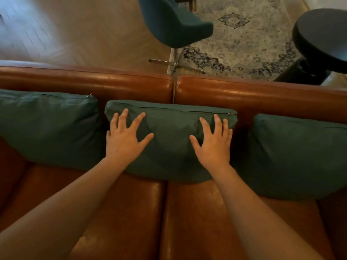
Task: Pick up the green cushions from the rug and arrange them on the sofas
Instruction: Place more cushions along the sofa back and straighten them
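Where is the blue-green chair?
In the head view the blue-green chair stands top centre, behind the brown sofa, at the left edge of the patterned rug, left of the round black table.

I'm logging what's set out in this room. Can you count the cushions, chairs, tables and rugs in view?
Green cushions: 3
Teal chair: 1
Black round table: 1
Patterned rug: 1
Total: 6

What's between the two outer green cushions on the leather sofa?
Head view: a third green fabric cushion, left hand and right hand flat on it.
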The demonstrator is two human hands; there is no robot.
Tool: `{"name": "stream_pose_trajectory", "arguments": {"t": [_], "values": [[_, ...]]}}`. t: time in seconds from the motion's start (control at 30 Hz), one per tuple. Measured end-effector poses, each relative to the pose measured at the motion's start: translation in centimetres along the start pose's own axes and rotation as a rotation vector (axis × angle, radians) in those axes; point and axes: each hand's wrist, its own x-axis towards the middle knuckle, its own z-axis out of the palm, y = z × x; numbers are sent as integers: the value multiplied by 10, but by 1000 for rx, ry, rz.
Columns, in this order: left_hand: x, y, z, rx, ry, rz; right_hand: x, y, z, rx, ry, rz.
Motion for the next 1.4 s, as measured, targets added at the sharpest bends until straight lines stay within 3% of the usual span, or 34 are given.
{"name": "stream_pose_trajectory", "arguments": {"t": [0.17,0.47,0.8,1.13,1.4], "values": [[2,-13,-20,-6,-156,58,5,-11,-15,-54,-152,48],[-89,-17,-70,-127,-85,56,-62,-62,-58,-8,-163,5],[-130,67,-112,-198,-53,118,-89,-19,-141,48,-134,77],[-116,227,-89,-165,-112,271,-74,126,-188,75,-43,171],[-88,379,-13,-78,-164,297,-44,286,-192,35,-180,210]]}}
